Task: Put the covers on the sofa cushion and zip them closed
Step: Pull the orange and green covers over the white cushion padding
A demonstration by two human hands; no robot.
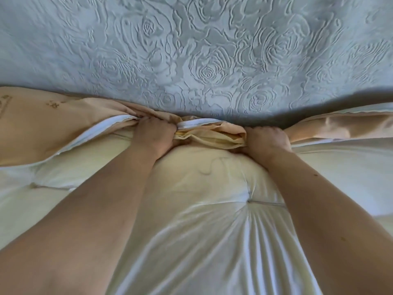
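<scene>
A pale cream quilted cushion (204,209) fills the lower part of the head view, stretching left and right under my forearms. A beige cover (42,124) with a white lining is bunched along its far edge. My left hand (154,135) grips the gathered cover edge at the middle. My right hand (265,139) grips the same bunched edge a little to the right. Between the two hands lies a folded wad of the cover (210,133). No zipper shows plainly.
A grey-blue bedspread (191,50) with a raised rose pattern spreads across the whole far half of the view, beyond the cushion. The cover's right part (340,122) runs off toward the right edge.
</scene>
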